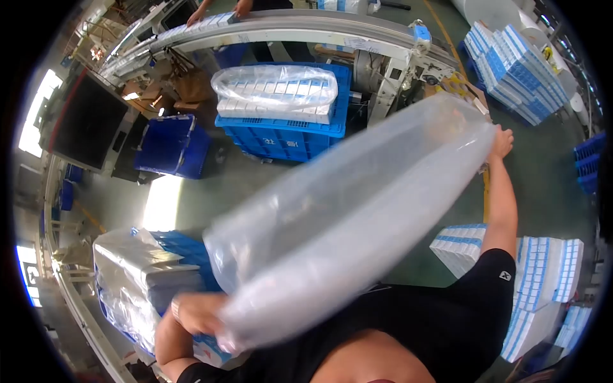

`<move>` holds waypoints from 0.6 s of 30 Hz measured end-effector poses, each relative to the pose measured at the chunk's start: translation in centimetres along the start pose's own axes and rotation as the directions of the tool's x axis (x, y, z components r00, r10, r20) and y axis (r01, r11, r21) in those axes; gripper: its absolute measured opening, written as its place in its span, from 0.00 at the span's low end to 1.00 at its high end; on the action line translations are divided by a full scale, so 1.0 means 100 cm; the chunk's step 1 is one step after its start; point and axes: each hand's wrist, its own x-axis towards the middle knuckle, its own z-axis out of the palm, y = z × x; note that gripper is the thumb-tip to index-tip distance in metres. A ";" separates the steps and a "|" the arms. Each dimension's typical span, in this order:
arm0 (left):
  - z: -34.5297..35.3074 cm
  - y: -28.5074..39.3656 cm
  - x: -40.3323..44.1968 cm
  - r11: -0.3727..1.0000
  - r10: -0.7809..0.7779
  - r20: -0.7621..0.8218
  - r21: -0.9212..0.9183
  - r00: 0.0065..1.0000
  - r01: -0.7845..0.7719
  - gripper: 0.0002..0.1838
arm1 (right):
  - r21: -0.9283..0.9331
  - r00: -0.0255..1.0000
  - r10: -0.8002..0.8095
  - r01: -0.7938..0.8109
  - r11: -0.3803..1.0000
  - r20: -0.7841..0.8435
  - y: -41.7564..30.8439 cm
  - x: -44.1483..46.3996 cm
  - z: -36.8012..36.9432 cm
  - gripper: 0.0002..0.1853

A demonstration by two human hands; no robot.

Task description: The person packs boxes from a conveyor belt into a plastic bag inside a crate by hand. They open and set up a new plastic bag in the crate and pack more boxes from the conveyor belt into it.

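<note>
The left hand (pixel 201 313) and right hand (pixel 502 142) grip opposite ends of a clear plastic bag (pixel 351 223). Beyond and between them, a blue crate (pixel 313 143) bears white characters (pixel 279 142), ending 花.

**Floor and conveyor around the blue crate**

We see a grey-green floor (pixel 223 191) carrying the blue crate (pixel 274 143), our landmark. Left of the crate, a dark-blue bin (pixel 196 153) stands on the floor. Behind the crate runs a long conveyor (pixel 306 27); on its left part we find a row of small white boxes (pixel 203 27). Beyond the crate to the right rises a stack of white-and-blue cartons (pixel 517 73); we cannot tell whether it rests directly on the floor.
</note>
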 end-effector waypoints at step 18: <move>-0.140 -0.091 -0.122 0.568 -0.161 -0.896 0.259 0.414 0.781 0.19 | 0.854 0.159 -0.872 -0.345 0.390 0.462 -0.116 -0.107 -0.026 0.13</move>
